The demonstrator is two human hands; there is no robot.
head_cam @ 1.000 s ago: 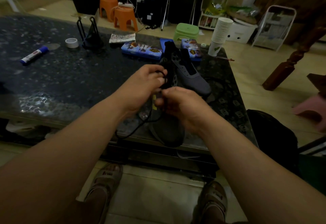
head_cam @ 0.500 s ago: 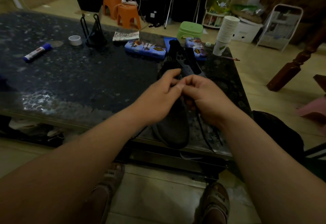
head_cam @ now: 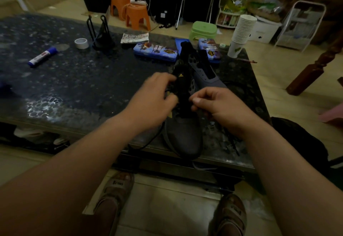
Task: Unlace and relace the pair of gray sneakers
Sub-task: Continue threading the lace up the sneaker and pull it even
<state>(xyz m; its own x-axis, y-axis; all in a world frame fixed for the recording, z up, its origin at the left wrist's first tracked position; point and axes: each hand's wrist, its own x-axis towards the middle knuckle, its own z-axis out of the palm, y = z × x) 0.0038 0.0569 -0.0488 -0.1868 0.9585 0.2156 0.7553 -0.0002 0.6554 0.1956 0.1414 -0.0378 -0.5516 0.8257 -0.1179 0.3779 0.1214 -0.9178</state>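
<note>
Head view: near sneaker, gray w/ black tongue and a small yellow logo, lies on the front edge of the dark speckled table, toe toward the person and just over the edge. Far sneaker is right behind it, a bit to the right, touching or nearly so, its eyelets showing w/o lacing.

Left hand is at the left side of the tongue, motion-blurred, fingers curled w/ a strand of black lace at the fingertips; can't tell whether it actually grips it. From under that hand the lace runs down along the shoe's left side and loops at the table edge. Right hand is at the tongue's right side, clenched, thumb and forefinger pinching a dark bit of the lace. Both hands are about level, w/ the tongue between them.

Elsewhere on the table: glue stick far left, tape roll and a big black binder clip near the back, two blue pencil cases just behind the shoes, a tilted stack of paper cups at the back right corner. Beyond the table: orange stools, green stool. Below the edge: the person's feet in sandals on a tiled floor
</note>
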